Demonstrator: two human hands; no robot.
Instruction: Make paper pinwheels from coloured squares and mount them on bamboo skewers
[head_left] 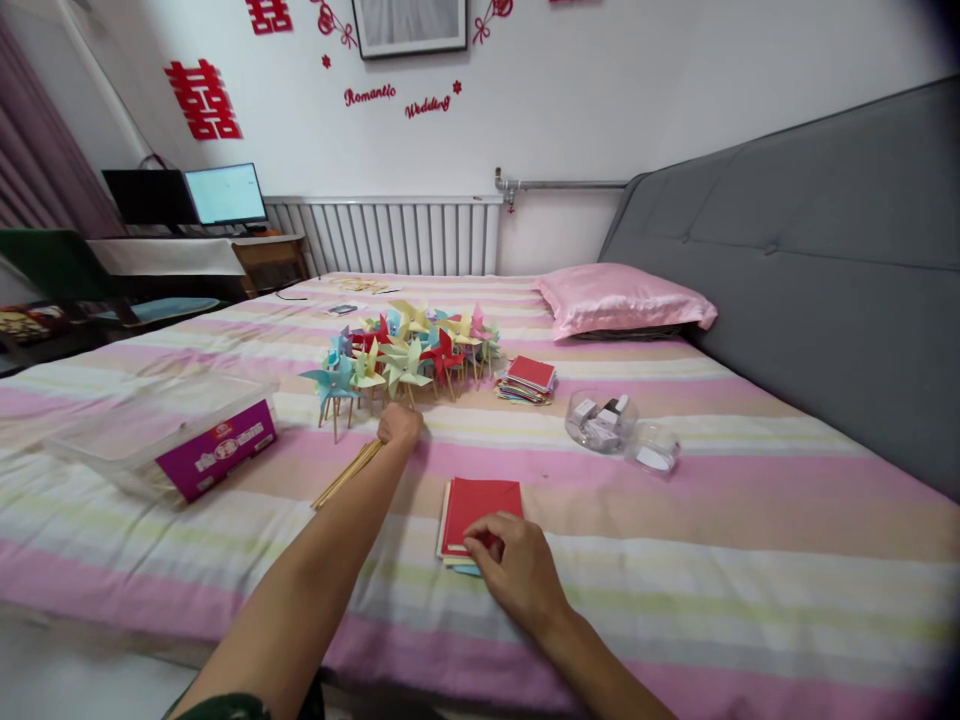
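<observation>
Striped bedsheet (675, 520), grey headboard to the right. Left hand (399, 424) fisted around a bundle of wooden sticks (346, 474), just before the paper pinwheels (405, 355). Right hand (514, 570) rests on the red paper stack (480, 505), fingers curled at its near edge

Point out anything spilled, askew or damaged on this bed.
Nothing looks spilled or damaged. The pinwheels lie in a loose heap, the plastic box sits askew, and one clear jar lies on its side. The left hand grips sticks; the right hand rests on the red paper stack.
</observation>
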